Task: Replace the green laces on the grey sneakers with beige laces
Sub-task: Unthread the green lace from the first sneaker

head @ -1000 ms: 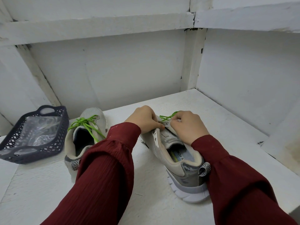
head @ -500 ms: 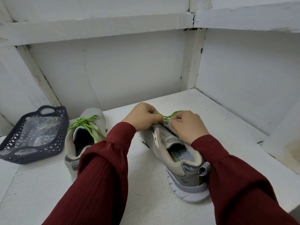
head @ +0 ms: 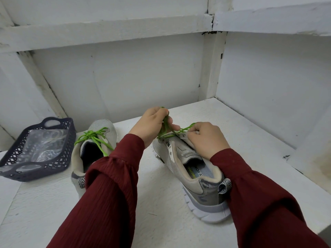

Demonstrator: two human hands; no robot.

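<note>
on the white surface, at your right: one grey sneaker, toe pointing away from you, heel nearest. green lace: loose, strands rising from the front eyelets. your left hand: raised above the toe, fingers clenched on the lace. your right hand: fingers curled, gripping the sneaker's upper by the eyelets. at your left: second sneaker, upright, its tied lace green and knotted. further left: dark basket, holding clear plastic.
</note>
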